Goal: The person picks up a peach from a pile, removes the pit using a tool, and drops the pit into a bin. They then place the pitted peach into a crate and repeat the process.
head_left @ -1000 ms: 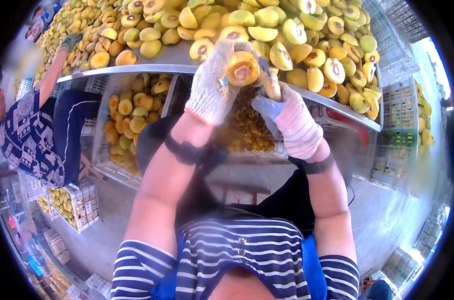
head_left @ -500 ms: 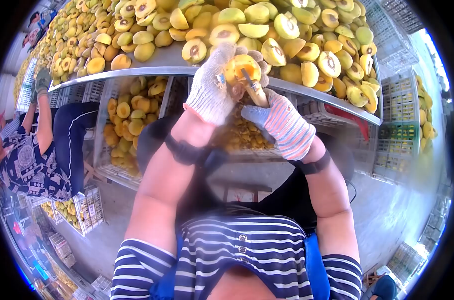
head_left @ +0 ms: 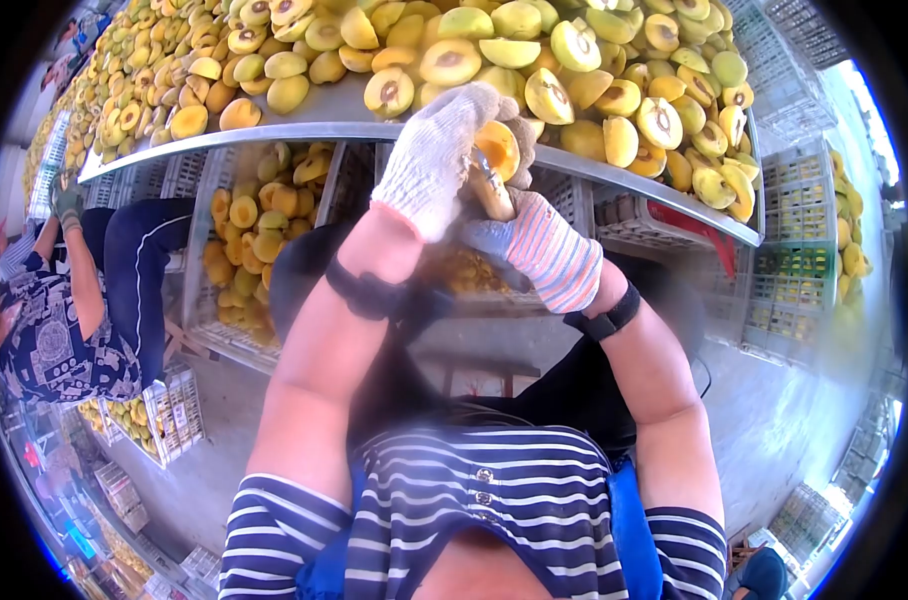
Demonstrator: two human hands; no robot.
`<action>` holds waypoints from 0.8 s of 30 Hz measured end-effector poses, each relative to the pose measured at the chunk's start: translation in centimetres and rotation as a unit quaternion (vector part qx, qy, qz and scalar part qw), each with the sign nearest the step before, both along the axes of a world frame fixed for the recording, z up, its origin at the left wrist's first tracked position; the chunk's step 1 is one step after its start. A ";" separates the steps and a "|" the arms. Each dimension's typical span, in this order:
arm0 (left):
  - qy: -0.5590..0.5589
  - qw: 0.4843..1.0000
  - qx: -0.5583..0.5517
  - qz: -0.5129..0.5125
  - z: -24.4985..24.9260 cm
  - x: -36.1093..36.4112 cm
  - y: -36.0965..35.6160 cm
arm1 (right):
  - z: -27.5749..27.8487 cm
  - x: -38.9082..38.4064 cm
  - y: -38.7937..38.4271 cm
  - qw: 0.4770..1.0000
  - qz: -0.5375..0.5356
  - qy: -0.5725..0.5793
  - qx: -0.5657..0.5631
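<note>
The left grip [head_left: 442, 150], in a pale knitted glove, is clasped around a yellow-orange fruit [head_left: 501, 148], which it holds up at the near edge of the tabletop [head_left: 304, 131], somewhat right of that edge's middle; the glove hides part of the fruit. The right grip [head_left: 554, 255], in a striped glove, is wrapped around the wooden handle of a small tool [head_left: 493, 195], its metal end up against the fruit's lower left side, though the exact point of contact is too small to make out. Cut fruit halves [head_left: 574, 105] lie heaped over the tabletop, reaching to its near right corner, several with cut faces and brown centres showing. Below the near edge, left of the hands, a crate [head_left: 196, 270] holds more yellow and orange fruit, and yellowish scraps [head_left: 464, 275] lie beneath the hands, partly hidden by the right glove. Something red [head_left: 716, 245] hangs under the near right corner, and crates [head_left: 794, 250] stand beyond the right edge. Near the left end of the near edge sits another person [head_left: 59, 330] in a patterned top, with dark gloves [head_left: 69, 203].
</note>
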State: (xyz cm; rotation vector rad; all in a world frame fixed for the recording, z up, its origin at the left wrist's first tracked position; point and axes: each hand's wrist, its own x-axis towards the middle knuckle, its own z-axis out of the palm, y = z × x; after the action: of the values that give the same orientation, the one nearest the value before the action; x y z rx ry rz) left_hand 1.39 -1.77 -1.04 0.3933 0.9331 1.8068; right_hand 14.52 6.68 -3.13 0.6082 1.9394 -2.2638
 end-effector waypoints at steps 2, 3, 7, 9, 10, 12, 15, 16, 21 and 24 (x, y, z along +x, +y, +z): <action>-0.047 0.999 -0.018 -0.004 -0.2 0.0 -0.1 | 1.0 0.2 0.3 0.999 0.027 0.019 0.001; -0.091 0.995 -0.035 -0.009 -0.2 0.0 -0.1 | 1.4 0.3 0.5 0.998 0.054 0.040 0.003; -0.073 0.996 0.026 -0.040 -1.8 -0.3 -0.5 | -0.6 0.8 2.9 0.953 0.164 0.158 0.201; -0.057 0.997 0.004 -0.054 -0.5 0.0 -0.7 | 1.2 1.3 3.3 0.954 0.207 0.009 0.218; -0.057 0.997 0.005 -0.055 -0.5 0.1 -0.7 | 1.6 1.7 3.4 0.954 0.207 0.009 0.219; -0.130 0.990 -0.005 -0.056 -0.6 0.1 -0.3 | 2.1 2.3 3.5 0.925 0.211 0.014 0.317; -0.108 0.993 0.035 0.023 -0.6 -0.4 0.4 | 3.7 2.4 4.3 0.893 0.236 -0.020 0.382; -0.108 0.993 0.035 0.025 -0.6 -0.5 0.3 | 4.1 2.2 4.3 0.893 0.234 -0.160 0.350; -0.116 0.991 0.072 0.010 -1.8 -0.5 0.5 | 1.4 2.7 4.7 0.906 0.126 0.004 0.403; 0.008 0.997 0.022 0.071 -3.3 0.6 1.2 | 1.6 1.5 1.3 0.976 -0.108 0.096 0.166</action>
State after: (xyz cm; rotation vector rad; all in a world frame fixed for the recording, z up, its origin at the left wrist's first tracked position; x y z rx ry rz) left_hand 1.98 -0.55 -4.32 0.3784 0.9546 1.9595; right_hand 16.05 8.00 -1.55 0.6862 2.4901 -2.2011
